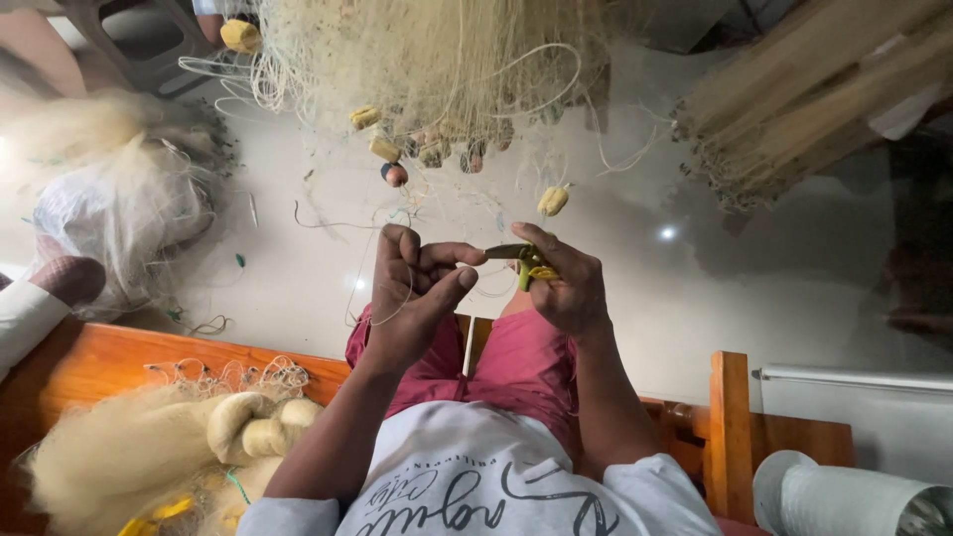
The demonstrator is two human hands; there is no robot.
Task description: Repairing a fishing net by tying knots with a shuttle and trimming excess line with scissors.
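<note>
My left hand is closed around thin pale net twine, thumb pressed toward the forefinger. My right hand grips a small yellow-green netting needle, its tip pointing toward the left hand. The two hands meet over my lap, above red shorts. A cream fishing net with small yellow and pink floats hangs in front of the hands, and fine strands run from it down to my fingers.
A wooden bench carries a bundled heap of pale net at the left. More net lies piled on the glossy floor at the left. Another person's elbow and sleeve show at the left edge. A white roll sits at lower right.
</note>
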